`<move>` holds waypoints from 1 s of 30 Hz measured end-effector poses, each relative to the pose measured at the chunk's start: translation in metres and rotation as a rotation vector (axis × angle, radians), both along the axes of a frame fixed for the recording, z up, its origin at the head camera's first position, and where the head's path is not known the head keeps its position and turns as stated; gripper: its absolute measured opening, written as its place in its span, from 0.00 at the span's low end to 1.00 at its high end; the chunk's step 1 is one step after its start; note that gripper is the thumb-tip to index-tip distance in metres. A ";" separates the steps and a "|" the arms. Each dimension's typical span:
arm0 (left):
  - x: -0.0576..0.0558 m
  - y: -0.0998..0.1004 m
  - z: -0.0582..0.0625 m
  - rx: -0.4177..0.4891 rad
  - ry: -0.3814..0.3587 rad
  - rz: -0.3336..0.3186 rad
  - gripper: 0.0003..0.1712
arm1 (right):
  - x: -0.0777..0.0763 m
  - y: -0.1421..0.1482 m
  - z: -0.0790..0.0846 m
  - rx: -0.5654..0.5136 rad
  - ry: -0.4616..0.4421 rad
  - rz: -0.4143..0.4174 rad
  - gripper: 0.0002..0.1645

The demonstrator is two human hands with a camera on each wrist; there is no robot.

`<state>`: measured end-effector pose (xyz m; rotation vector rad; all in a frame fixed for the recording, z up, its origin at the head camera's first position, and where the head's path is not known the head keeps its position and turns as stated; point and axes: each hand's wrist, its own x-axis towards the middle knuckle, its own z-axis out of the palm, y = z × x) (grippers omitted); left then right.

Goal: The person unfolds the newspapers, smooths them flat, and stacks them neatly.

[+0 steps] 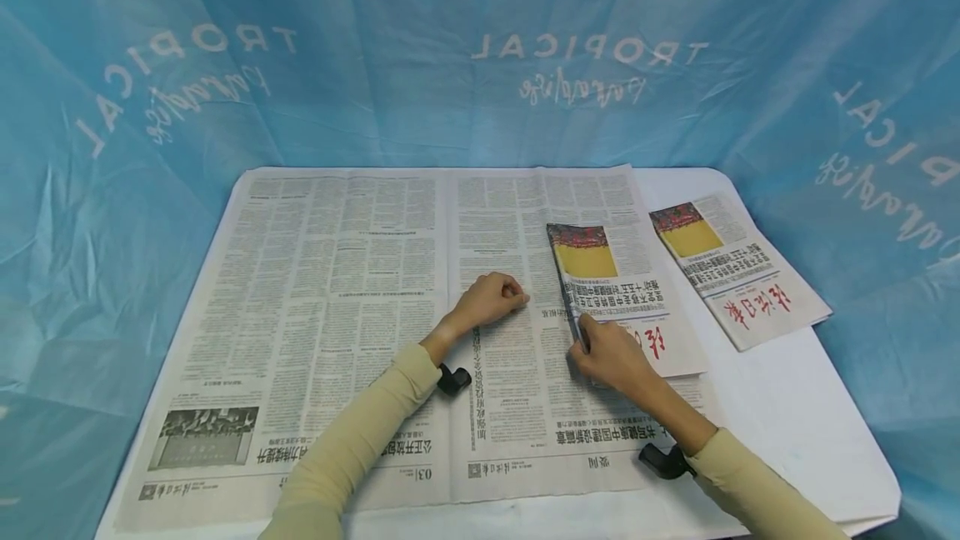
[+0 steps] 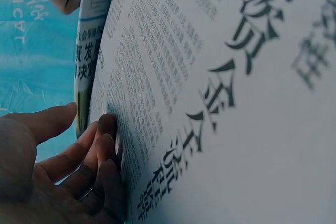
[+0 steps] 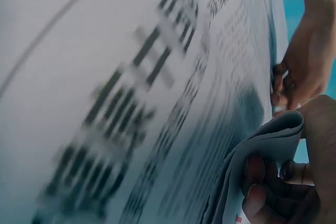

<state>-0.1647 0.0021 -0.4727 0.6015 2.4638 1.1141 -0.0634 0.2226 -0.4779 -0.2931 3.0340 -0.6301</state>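
A folded newspaper (image 1: 618, 294) with a yellow and red picture lies on the right half of a wide spread newspaper (image 1: 360, 298). My right hand (image 1: 611, 352) pinches its near left edge. In the right wrist view, several fingers curl against the rolled fold (image 3: 262, 145), which stands a little off the sheet. My left hand (image 1: 487, 302) rests by the middle of the spread sheet, left of the folded paper. Its fingers bend loosely, tips at the printed page, with nothing held, as the left wrist view shows of the hand (image 2: 58, 166).
A second folded newspaper (image 1: 738, 273) lies at the right on the white table (image 1: 810, 407), apart from the spread sheet. Blue printed curtains (image 1: 480, 107) hang behind the table and at both sides. Each wrist carries a black strap device (image 1: 663, 461).
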 end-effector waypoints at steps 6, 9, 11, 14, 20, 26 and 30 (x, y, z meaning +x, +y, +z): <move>0.000 0.000 0.003 0.045 -0.022 -0.011 0.15 | -0.006 -0.017 -0.004 0.006 0.012 0.030 0.08; -0.001 0.000 0.003 0.055 -0.041 -0.009 0.15 | -0.009 -0.023 -0.005 0.012 0.010 0.038 0.08; -0.001 -0.001 0.003 0.052 -0.043 -0.003 0.15 | -0.011 -0.028 -0.005 0.007 0.005 0.045 0.07; -0.001 -0.001 0.002 0.055 -0.044 0.002 0.16 | -0.013 -0.035 -0.005 0.007 0.002 0.058 0.07; -0.003 -0.001 0.001 0.058 -0.027 0.004 0.17 | -0.017 -0.048 -0.007 0.002 0.005 0.078 0.06; -0.003 -0.002 0.002 0.069 0.011 0.032 0.16 | -0.020 -0.058 -0.012 0.002 -0.005 0.095 0.04; -0.002 -0.004 0.004 0.059 0.026 0.087 0.16 | -0.023 -0.064 -0.012 -0.013 -0.005 0.107 0.05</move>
